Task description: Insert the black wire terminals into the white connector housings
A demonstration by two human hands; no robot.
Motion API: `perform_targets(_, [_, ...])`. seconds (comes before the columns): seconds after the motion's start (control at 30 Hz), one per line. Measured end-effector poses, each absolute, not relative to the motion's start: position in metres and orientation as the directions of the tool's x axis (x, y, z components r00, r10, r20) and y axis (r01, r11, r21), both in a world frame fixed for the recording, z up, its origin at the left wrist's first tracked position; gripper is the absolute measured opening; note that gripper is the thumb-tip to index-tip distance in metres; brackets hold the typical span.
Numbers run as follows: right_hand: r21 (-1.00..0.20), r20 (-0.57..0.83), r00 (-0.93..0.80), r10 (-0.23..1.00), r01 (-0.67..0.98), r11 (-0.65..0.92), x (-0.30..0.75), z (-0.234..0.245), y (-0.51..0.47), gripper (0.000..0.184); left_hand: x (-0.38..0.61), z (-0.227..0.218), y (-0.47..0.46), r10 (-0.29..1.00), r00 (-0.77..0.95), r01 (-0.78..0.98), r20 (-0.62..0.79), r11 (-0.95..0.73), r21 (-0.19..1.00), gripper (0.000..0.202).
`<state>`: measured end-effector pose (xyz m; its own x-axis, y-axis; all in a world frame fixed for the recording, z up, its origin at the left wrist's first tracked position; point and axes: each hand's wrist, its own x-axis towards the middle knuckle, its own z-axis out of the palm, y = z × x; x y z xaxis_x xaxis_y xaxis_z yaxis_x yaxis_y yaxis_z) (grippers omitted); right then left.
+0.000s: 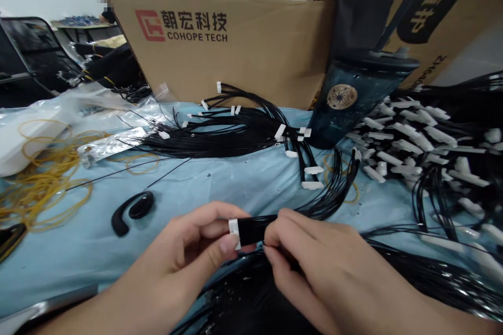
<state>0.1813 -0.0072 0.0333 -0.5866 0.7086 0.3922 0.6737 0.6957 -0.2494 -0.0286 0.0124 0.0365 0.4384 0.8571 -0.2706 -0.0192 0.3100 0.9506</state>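
Observation:
Between the thumb and fingers of my left hand [196, 256] is the white connector [234, 233] at one end of a black wire harness [251, 230]. My right hand [310, 256] is closed round the harness's black wires just right of the connector, its thumb and index finger pinched together. Beyond my right hand, black wires curve up to the right toward another pale end. Directly below both hands lies a large bundle of black wires [251, 298], partly hidden by my wrists.
A heap of white connectors [408, 141] fills the right side. More black harnesses [220, 133] lie before a cardboard box [251, 52]. A dark blue tumbler [341, 99] stands at back right. Yellow rubber bands [43, 188] and a black earpiece [133, 212] are at left. A person [106, 2] is far off.

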Motion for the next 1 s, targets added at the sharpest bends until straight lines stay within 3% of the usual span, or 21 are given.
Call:
perform_targets(0.27, [-0.285, 0.410, -0.543, 0.733, 0.687, 0.668, 0.184, 0.033, -0.008, 0.030, -0.028, 0.033, 0.011, 0.908, 0.366, 0.033, -0.204, 0.206, 0.978, 0.011])
perform_targets(0.77, [-0.237, 0.497, -0.605, 0.622, 0.595, 0.768, 0.181, 0.019, -0.003, 0.029, -0.032, 0.024, 0.012, 0.836, 0.488, -0.090, -0.252, 0.336, 0.938, 0.011])
perform_targets(0.87, [-0.213, 0.455, -0.627, 0.633, 0.614, 0.760, 0.182, 0.022, -0.003, 0.024, -0.032, 0.023, 0.011, 0.849, 0.471, -0.104, -0.240, 0.324, 0.940, 0.010])
perform_targets(1.0, [-0.199, 0.291, -0.681, 0.672, 0.644, 0.739, 0.199, 0.044, 0.006, 0.022, -0.033, 0.019, 0.008, 0.874, 0.422, -0.041, -0.240, 0.283, 0.958, 0.015])
